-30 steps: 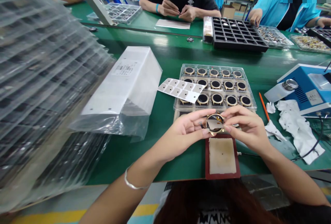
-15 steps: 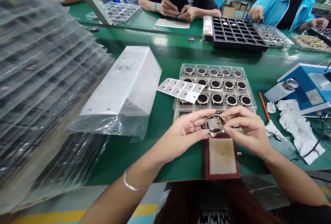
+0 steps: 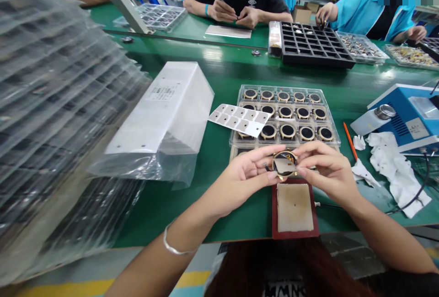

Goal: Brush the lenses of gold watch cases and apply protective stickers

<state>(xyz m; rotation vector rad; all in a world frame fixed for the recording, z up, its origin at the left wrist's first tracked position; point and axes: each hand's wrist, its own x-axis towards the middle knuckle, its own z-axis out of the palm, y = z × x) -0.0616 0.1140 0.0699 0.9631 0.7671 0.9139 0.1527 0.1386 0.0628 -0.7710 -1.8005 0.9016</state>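
My left hand (image 3: pixel 245 173) grips a round gold-rimmed watch case (image 3: pixel 285 155) by its left side, thumb below and fingers behind. The case is tilted, and its dark inside with amber-coloured parts shows. Over its lower half lies a small beige adhesive piece (image 3: pixel 284 166). My right hand (image 3: pixel 324 165) is closed at the right edge, its thumb and fingertips pinching the corner of that piece. Just below the hands lies a dark red block with a beige pad (image 3: pixel 295 208). Behind them stands a clear tray (image 3: pixel 324 105) of gold watch cases, with a sheet of beige stickers (image 3: pixel 240 119) across its left side.
A white bagged box (image 3: pixel 161 100) and tall stacked plastic trays (image 3: pixel 61 119) fill the left. To the right are a blue machine (image 3: pixel 404 114), a dispenser bottle (image 3: pixel 373 119), an orange stick (image 3: pixel 350 140) and crumpled tissue (image 3: pixel 391 164). Co-workers sit opposite, near a black compartment tray (image 3: pixel 315 50).
The beige piece has shifted lower over the watch case, so more of the inside shows. Both hands stay in place. A co-worker's hand at the right has moved over the black tray.
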